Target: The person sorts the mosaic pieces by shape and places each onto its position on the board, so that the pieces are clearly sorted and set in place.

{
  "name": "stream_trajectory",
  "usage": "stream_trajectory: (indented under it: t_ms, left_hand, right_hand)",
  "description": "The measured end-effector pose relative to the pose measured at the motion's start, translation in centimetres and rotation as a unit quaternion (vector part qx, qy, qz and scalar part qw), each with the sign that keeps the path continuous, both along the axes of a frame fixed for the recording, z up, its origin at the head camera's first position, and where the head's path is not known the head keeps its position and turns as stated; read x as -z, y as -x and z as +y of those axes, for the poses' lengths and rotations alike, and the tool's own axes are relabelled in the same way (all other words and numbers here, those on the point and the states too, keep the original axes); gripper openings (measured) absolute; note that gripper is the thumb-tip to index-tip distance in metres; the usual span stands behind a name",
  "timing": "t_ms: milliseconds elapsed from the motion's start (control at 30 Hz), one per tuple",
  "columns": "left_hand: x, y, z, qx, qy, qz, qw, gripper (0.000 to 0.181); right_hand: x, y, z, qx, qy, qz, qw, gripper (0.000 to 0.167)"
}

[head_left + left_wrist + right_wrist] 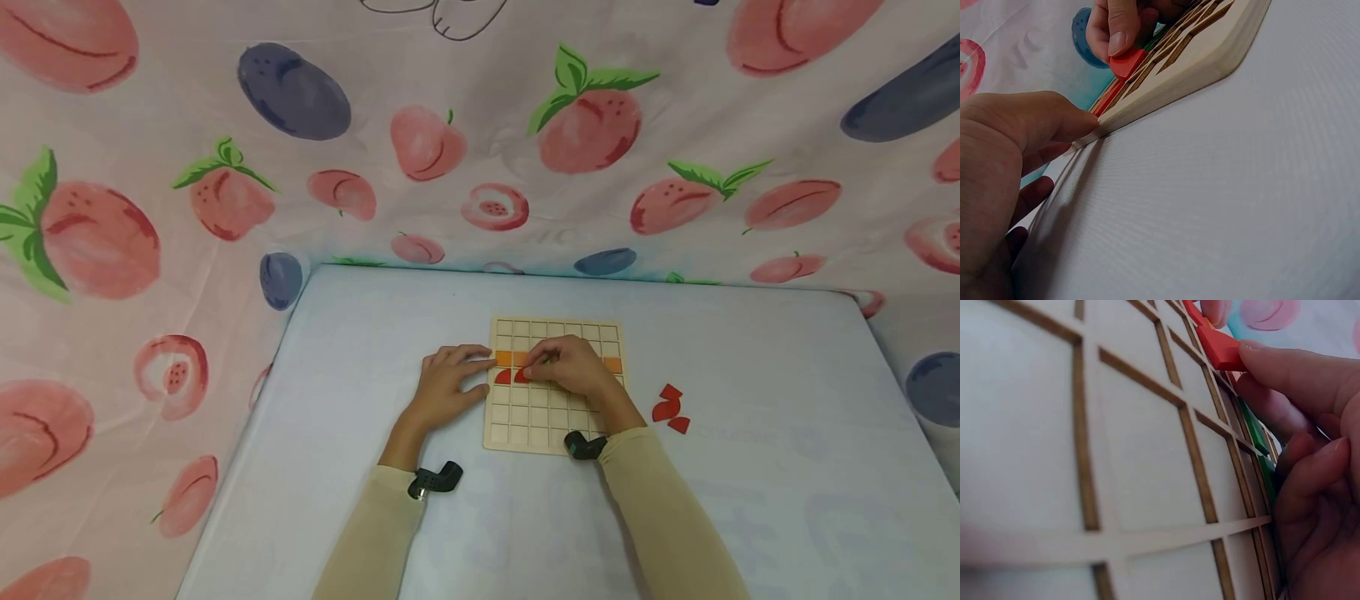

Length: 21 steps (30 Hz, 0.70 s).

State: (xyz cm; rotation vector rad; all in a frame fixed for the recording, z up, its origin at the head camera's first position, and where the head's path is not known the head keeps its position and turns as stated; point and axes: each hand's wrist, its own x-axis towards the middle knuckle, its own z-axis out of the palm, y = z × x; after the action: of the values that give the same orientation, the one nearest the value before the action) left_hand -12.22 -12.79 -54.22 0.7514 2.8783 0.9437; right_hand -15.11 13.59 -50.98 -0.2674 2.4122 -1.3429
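Pale table [810, 417]: we list right hand [573, 367], fingertips pinched on a red piece [1219, 351] over the wooden grid board [538, 415]; left hand [446, 387], fingers apart, touching its left edge; green pieces [1252, 428], seemingly, beneath the right hand; loose red pieces [666, 410] right of the board

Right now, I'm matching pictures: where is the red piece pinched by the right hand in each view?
Head: red piece, below and right of centre.
Left wrist: red piece, above and left of centre.
Right wrist: red piece, above and right of centre.
Shared landmark: wooden board.
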Motion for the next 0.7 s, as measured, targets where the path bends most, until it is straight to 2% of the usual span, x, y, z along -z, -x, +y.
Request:
stream_trajectory:
  t_ms: [233,567,700]
  left_hand:
    - [-0.06,0.02,0.0,-0.001,0.01,-0.005,0.9999,0.042]
    - [-0.04,0.0,-0.02,-0.002,0.01,-0.007,0.9999,0.042]
    - [0.08,0.01,-0.04,-0.003,0.008,-0.01,0.9999,0.042]
  right_hand:
    - [0.31,-0.12,-0.15,-0.018,-0.036,0.039,0.9984,0.006]
    - [0.3,-0.42,-0.42,-0.017,-0.059,0.061,0.9962,0.006]
    - [0.32,-0.45,-0.42,-0.011,-0.059,0.055,0.9967,0.007]
